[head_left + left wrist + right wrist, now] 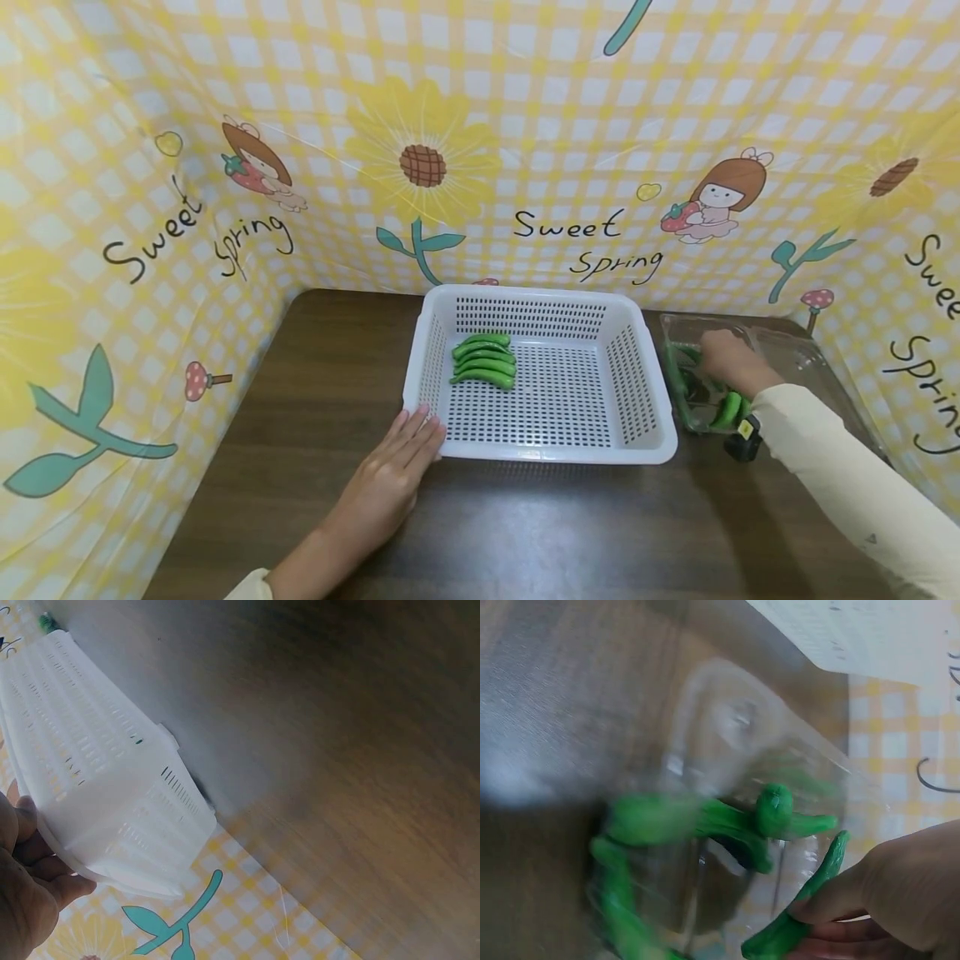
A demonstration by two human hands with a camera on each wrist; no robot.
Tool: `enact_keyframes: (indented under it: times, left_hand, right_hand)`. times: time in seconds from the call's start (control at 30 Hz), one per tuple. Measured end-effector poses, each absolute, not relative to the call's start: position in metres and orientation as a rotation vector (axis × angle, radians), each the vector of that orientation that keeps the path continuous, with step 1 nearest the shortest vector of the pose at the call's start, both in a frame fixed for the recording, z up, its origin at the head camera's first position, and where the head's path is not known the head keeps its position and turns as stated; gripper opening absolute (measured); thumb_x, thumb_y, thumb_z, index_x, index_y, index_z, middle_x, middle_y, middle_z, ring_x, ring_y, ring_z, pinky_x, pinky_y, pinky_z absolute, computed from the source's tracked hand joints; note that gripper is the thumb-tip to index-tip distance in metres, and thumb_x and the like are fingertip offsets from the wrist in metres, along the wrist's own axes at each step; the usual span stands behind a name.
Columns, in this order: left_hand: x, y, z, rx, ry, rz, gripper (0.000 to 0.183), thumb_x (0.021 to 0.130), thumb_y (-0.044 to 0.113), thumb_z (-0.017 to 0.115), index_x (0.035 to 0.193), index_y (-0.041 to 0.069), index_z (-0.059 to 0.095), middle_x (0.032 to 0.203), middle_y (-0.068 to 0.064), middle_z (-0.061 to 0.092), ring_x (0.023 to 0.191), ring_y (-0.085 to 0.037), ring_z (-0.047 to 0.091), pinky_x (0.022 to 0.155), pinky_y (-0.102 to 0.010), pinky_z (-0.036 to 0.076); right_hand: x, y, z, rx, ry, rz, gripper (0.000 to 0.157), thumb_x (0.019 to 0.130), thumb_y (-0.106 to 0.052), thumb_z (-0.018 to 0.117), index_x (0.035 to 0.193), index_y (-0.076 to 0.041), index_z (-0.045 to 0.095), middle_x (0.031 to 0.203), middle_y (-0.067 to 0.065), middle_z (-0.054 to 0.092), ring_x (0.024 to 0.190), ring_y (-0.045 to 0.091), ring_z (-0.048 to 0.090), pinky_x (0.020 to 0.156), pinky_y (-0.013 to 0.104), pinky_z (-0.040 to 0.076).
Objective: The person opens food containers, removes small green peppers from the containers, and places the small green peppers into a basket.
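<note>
Right wrist | green pepper (780,930) | pinched near mid-length in right hand (892,900)

From the head, the table (322,358) is being viewed from well back, downward and forward toward the patterned cloth (540,108); from the left wrist, the white basket (97,802) is being viewed aslant from close outside, its rim being turned to the lower left; from the right wrist, the clear container (709,694) is being viewed close up; the basket is being shared by all three views, the container by head and right wrist.
</note>
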State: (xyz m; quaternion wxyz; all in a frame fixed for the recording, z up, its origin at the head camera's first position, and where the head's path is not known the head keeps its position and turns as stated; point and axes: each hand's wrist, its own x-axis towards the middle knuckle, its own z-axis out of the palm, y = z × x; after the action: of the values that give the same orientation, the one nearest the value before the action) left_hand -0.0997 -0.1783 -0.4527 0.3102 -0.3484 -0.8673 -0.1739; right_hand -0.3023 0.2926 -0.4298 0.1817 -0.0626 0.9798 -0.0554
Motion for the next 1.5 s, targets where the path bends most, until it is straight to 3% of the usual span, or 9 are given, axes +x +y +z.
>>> enact_keyframes:
  times: [0.1,0.3,0.53,0.7,1.0,1.5]
  left_hand:
    - [-0.1,-0.178,-0.452,-0.919,-2.291,-0.462,0.036,0.097,0.013,0.031,0.111,-0.008,0.057,0.116,-0.021,0.054,0.111,-0.035,0.048,0.094,-0.05,0.037]
    - [-0.099,-0.178,-0.452,-0.917,-2.287,-0.467,0.036,0.097,0.013,0.032,0.111,-0.007,0.057,0.115,-0.021,0.055,0.111,-0.035,0.048,0.094,-0.05,0.038]
    - [-0.099,-0.177,-0.451,-0.916,-2.292,-0.475,0.036,0.096,0.014,0.032,0.112,-0.007,0.057,0.115,-0.02,0.055,0.11,-0.035,0.048,0.094,-0.05,0.038]
    - [-0.099,-0.177,-0.451,-0.918,-2.293,-0.473,0.036,0.096,0.014,0.032,0.11,-0.007,0.058,0.115,-0.02,0.055,0.11,-0.035,0.048,0.094,-0.05,0.037]
    - [-0.1,-0.177,-0.451,-0.911,-2.288,-0.485,0.036,0.096,0.014,0.032,0.109,-0.007,0.059,0.114,-0.02,0.056,0.11,-0.035,0.049,0.094,-0.05,0.037]
    - [-0.1,-0.177,-0.452,-0.915,-2.276,-0.463,0.036,0.096,0.013,0.031,0.108,-0.008,0.059,0.113,-0.02,0.057,0.109,-0.035,0.049,0.093,-0.05,0.038]
  right_hand:
    - [-0.305,0.298,-0.418,-0.181,2.803,-0.133,0.015,0.08,0.007,0.041,0.072,-0.002,0.05,0.06,0.008,0.048,0.05,0.019,0.044,0.041,0.028,0.035]
    - [-0.316,0.3,-0.393,-0.286,2.961,-0.068,0.003,0.077,0.004,0.049,0.078,0.003,0.051,0.066,0.012,0.053,0.056,0.023,0.05,0.039,0.035,0.037]
    - [-0.329,0.282,-0.371,-0.441,3.142,-0.043,0.004,0.074,0.006,0.052,0.077,0.003,0.053,0.072,0.016,0.056,0.059,0.026,0.052,0.043,0.04,0.04]
    - [-0.338,0.26,-0.357,-0.491,3.151,-0.084,0.01,0.076,0.008,0.05,0.081,0.003,0.056,0.074,0.015,0.057,0.06,0.024,0.05,0.046,0.038,0.042]
    - [-0.341,0.216,-0.342,-0.679,3.137,-0.107,0.009,0.077,0.002,0.06,0.085,-0.002,0.059,0.081,0.012,0.059,0.067,0.023,0.053,0.055,0.038,0.045]
    - [-0.343,0.149,-0.349,-0.859,3.079,-0.141,0.012,0.08,-0.003,0.061,0.091,-0.004,0.062,0.085,0.007,0.059,0.074,0.02,0.054,0.064,0.033,0.047]
